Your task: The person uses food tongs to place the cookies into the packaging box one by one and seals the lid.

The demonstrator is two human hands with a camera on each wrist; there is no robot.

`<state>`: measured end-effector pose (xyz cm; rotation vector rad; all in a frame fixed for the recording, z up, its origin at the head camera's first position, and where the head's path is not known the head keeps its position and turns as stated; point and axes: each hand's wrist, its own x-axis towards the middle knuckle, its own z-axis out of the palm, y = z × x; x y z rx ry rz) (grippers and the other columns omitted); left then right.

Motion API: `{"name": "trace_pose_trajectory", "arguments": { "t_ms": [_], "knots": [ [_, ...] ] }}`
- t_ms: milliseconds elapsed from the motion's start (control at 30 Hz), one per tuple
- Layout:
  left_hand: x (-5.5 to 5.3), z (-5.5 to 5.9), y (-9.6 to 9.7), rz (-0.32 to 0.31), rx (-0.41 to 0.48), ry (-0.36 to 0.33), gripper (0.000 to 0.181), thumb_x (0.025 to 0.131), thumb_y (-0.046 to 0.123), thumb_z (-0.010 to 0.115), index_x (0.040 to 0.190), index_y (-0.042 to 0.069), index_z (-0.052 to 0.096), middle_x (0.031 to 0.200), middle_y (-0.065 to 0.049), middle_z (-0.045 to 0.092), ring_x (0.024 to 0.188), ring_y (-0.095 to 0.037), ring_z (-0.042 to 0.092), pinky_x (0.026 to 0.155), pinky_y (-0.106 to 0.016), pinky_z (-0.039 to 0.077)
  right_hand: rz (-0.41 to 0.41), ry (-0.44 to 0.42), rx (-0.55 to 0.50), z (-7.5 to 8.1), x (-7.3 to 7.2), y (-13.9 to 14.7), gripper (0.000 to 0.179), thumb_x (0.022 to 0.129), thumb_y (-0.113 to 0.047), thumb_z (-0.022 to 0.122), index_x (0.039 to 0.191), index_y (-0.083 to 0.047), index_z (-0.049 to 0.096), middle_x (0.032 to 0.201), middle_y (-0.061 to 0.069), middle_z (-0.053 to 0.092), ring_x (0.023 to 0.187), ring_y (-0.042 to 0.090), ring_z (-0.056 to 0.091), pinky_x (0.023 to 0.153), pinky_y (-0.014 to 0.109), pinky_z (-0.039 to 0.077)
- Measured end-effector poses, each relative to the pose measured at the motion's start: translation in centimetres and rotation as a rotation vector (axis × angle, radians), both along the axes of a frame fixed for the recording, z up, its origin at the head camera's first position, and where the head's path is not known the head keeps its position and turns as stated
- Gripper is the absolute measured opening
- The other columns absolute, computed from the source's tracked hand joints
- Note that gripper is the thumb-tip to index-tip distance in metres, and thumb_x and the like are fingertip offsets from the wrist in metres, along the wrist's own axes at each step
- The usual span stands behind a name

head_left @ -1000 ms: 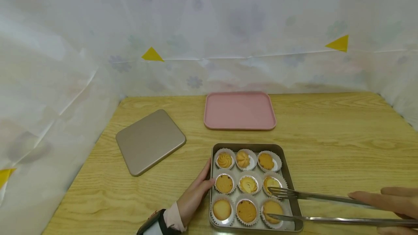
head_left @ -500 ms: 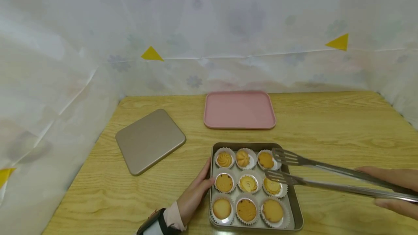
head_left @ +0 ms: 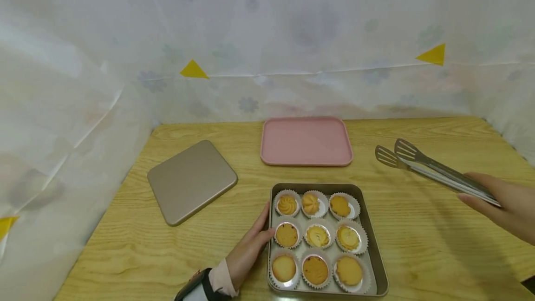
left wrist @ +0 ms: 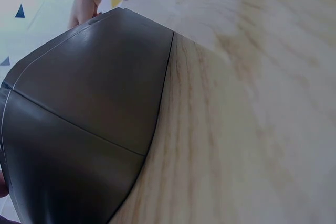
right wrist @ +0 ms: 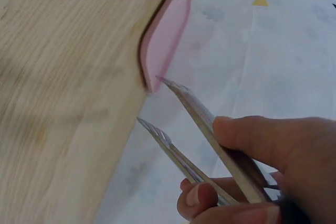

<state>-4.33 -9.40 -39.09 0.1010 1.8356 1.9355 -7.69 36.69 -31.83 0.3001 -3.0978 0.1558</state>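
A square metal baking tin [head_left: 379, 264] holds several cookies in white paper cups, such as a swirled cookie [head_left: 287, 205] and a plain round cookie [head_left: 284, 268]. Against the tin's left wall rests my left hand [head_left: 247, 250], fingers straight along the side and thumb at the rim. The left wrist view shows the tin's dark outer wall [left wrist: 84, 87] close up. Over the table to the right, my right hand [head_left: 501, 203] grips metal tongs [head_left: 443, 175] with slotted ends. Their ends stand slightly apart with nothing between them, also in the right wrist view.
Behind the tin lies a pink rectangular tray [head_left: 307, 142], near the table's back edge. A flat metal lid [head_left: 192, 182] lies askew at the left. Pale flowered sheeting [head_left: 292, 36] with yellow triangles walls off the wooden table [head_left: 443, 152] at the back and sides.
My right hand has carried the tongs from over the tin's right column of cookies up and to the right, away from the tin. Left hand, tin, and cookies stay put.
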Motion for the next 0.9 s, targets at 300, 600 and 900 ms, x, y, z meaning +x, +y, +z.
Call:
{"name": "trace_pose_trajectory", "arguments": {
  "t_ms": [300, 600, 900],
  "knots": [
    [0.1, -0.1, 0.0, 0.006, 0.004, -0.006, 0.068, 0.101, 0.025, 0.043, 0.157, 0.011, 0.007, 0.162, -0.015, -0.002, 0.147, -0.036, -0.01, 0.116, -0.059, -0.007, -0.035, -0.201, 0.015, -1.1, -2.6, -0.7, 0.071, 0.103, -0.04, 0.043, 0.128, 0.026, 0.032, 0.077, 0.027, 0.063, 0.051, 0.02, 0.056, 0.048, 0.039, 0.046],
    [0.1, -0.1, 0.0, 0.001, 0.002, -0.007, 0.068, 0.101, 0.025, 0.043, 0.157, 0.011, 0.007, 0.162, -0.015, -0.003, 0.147, -0.035, -0.01, 0.116, -0.058, -0.007, -0.016, -0.397, 0.016, -2.4, -3.9, -0.5, 0.069, 0.099, -0.047, 0.047, 0.121, 0.015, 0.027, 0.055, 0.002, 0.052, 0.041, 0.014, 0.046, 0.043, 0.029, 0.034],
    [0.0, -0.1, 0.0, 0.004, 0.007, -0.006, 0.068, 0.101, 0.025, 0.044, 0.157, 0.012, 0.007, 0.162, -0.015, -0.002, 0.147, -0.036, -0.01, 0.116, -0.059, -0.007, 0.005, -0.445, -0.011, -3.7, -4.4, -0.8, 0.064, 0.09, -0.054, 0.059, 0.102, 0.005, 0.035, 0.062, 0.004, 0.048, 0.042, 0.014, 0.045, 0.04, 0.027, 0.034]
  ]
}}
